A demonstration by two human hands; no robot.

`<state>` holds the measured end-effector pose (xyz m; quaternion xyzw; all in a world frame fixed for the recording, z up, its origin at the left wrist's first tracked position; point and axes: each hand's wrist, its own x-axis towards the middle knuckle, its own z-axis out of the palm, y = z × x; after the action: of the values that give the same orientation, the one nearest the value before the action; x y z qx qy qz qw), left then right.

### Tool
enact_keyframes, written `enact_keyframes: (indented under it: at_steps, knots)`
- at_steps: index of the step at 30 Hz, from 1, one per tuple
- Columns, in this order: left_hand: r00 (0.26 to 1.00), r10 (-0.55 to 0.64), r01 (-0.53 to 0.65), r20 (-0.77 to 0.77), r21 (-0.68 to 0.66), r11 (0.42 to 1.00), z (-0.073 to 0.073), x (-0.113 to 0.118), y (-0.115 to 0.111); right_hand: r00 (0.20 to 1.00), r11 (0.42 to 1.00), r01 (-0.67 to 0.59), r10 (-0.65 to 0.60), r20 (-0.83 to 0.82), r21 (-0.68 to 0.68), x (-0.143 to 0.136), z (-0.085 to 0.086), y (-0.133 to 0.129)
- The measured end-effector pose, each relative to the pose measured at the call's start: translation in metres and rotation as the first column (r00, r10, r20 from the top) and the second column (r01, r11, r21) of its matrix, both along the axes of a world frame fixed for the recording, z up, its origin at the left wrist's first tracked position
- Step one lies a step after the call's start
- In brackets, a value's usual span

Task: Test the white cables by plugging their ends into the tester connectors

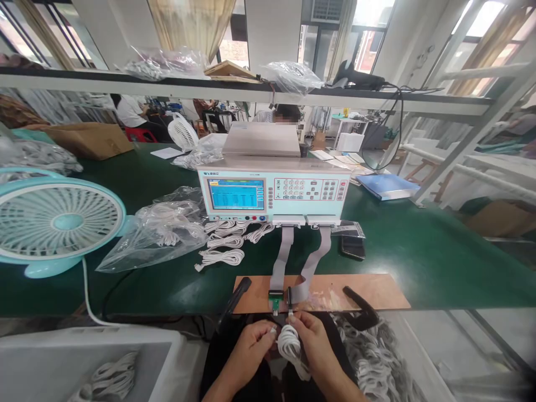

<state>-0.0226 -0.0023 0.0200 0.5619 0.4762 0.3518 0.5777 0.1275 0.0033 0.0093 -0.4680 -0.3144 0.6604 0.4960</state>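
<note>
At the near edge of the desk (419, 251) we've got both hands low and palms in, just under the board (360, 291). Left hand (251, 349): grip pinched on one plug end of the white cable (288, 343), tip aimed up at the green connector (275, 301). Right hand (312, 338): grip closed on the coiled cable bundle, its other plug end up by the black connector (290, 296). Count: two ribbon leads (281, 251) from one tester (274, 190), roughly four coiled cables (226, 243) loose beside it, one fan (54, 223), one phone (352, 247).
</note>
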Motion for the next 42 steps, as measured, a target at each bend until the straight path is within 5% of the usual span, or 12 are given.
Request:
enact_keyframes:
  at_steps: [5,10,16,30,35,38,42]
  knots:
    - [0.977,0.21,-0.212,0.034,0.054,0.976,-0.004,0.009,0.001,0.999,1.0,0.007,-0.008,-0.044,-0.018,-0.004,0.01,-0.001]
    - [0.96,0.28,-0.28,0.017,0.076,0.957,-0.015,0.015,0.001,1.0,1.0,-0.015,0.015,-0.027,0.001,-0.002,0.009,-0.002]
    - [0.896,0.402,-0.395,0.187,-0.075,0.916,-0.019,0.027,-0.003,0.999,0.999,-0.037,0.038,-0.008,0.033,0.0,0.002,-0.003]
    - [0.808,0.509,-0.479,0.296,-0.172,0.861,-0.02,0.038,-0.008,0.997,0.997,-0.072,0.072,-0.008,0.011,0.0,0.01,-0.001]
    - [0.835,0.505,-0.484,0.217,-0.144,0.863,-0.026,0.046,-0.004,0.998,0.998,-0.064,0.064,0.017,0.006,0.0,0.008,-0.001]
    - [0.859,0.498,-0.492,0.118,-0.082,0.867,-0.011,0.036,-0.009,0.998,0.999,-0.052,0.053,0.035,-0.011,0.001,0.001,-0.002]
    - [0.836,0.549,-0.536,0.003,0.217,0.816,0.047,-0.024,-0.038,0.994,0.993,-0.057,0.066,0.092,-0.102,0.01,-0.009,-0.002]
